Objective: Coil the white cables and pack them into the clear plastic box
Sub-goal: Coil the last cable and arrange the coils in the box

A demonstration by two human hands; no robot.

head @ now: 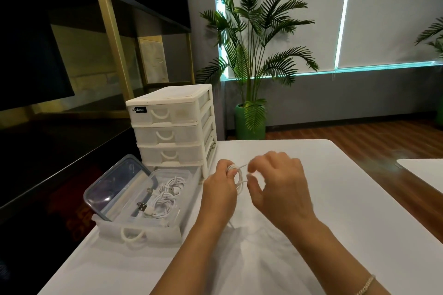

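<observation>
Head view, from left to right: a clear plastic box [165, 196] sits in a pulled-out drawer [143, 230] on the white bench [335, 235], its lid [115, 184] propped at its left edge, coiled white cables [165, 195] inside with plugs pointing left. Behind stands a drawer unit [172, 124]. The left hand [221, 189] pinches a white cable [239, 178] looped upright; the right hand [279, 187] pinches the loop's other side.
</observation>
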